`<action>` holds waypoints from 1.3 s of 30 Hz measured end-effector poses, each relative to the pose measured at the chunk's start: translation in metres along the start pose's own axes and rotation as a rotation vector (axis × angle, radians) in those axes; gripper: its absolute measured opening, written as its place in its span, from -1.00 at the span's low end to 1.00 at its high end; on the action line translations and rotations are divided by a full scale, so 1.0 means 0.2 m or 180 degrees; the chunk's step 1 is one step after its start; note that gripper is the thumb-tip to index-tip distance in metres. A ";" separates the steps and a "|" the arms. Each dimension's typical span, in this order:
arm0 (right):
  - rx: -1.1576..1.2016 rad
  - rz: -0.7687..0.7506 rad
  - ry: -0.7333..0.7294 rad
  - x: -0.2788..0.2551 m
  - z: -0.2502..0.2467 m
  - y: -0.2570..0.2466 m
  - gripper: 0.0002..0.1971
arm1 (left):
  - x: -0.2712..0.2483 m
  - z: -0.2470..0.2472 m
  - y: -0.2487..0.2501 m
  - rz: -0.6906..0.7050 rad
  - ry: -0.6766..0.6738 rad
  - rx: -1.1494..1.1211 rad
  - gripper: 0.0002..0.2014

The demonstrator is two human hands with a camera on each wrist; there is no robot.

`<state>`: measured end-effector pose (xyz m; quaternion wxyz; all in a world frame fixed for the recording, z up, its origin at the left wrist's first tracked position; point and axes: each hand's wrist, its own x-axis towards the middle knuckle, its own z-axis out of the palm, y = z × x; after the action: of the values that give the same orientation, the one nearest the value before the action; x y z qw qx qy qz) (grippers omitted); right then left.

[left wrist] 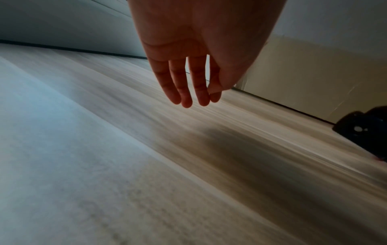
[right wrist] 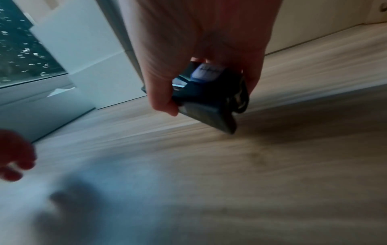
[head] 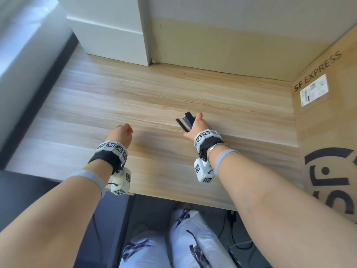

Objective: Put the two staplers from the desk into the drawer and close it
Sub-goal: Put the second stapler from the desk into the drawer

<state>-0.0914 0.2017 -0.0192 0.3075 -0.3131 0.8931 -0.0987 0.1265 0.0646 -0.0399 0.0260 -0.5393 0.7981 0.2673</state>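
Observation:
A dark blue-black stapler (head: 186, 120) is held just above the wooden desk (head: 135, 97), right of centre. My right hand (head: 195, 125) grips it from above; in the right wrist view the thumb and fingers curl round the stapler (right wrist: 207, 92), which tilts off the desk top. My left hand (head: 120, 132) hovers over the desk to the left, holding nothing; in the left wrist view its fingers (left wrist: 184, 86) hang straight down over the wood. The same stapler shows as a dark shape (left wrist: 364, 131) at the right edge there. No second stapler and no drawer are in view.
A large cardboard box (head: 328, 117) printed SF EXPRESS walls off the desk's right side, and another cardboard panel (head: 222, 45) stands at the back. A white box (head: 110, 33) sits at the back left. A window (right wrist: 23, 49) lies to the left. My legs (head: 173, 238) are under the desk's front edge.

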 end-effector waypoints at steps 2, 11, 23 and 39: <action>-0.0116 -0.0133 -0.0135 -0.06 0.06 -0.09 -0.29 | -0.03 -0.03 -0.06 -0.0009 0.0035 -0.0007 -0.70; 0.0049 -0.0680 -0.0799 -0.34 0.38 -0.51 -0.08 | -0.24 -0.19 -0.50 -0.0198 0.0180 -0.0074 -0.70; -0.0025 -0.1252 -0.1626 -0.79 0.99 -1.06 -0.72 | -0.62 -0.29 -1.20 -0.0781 0.0211 -0.0054 -0.73; -0.0601 -0.0075 -0.2189 -0.88 1.79 -0.92 -0.41 | -0.83 0.14 -1.75 -0.1326 -0.0355 -0.0194 -0.75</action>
<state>0.3278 0.1729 -0.1494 0.5586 -0.3654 0.7389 0.0919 0.4954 0.1215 -0.1478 0.1085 -0.6775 0.6584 0.3096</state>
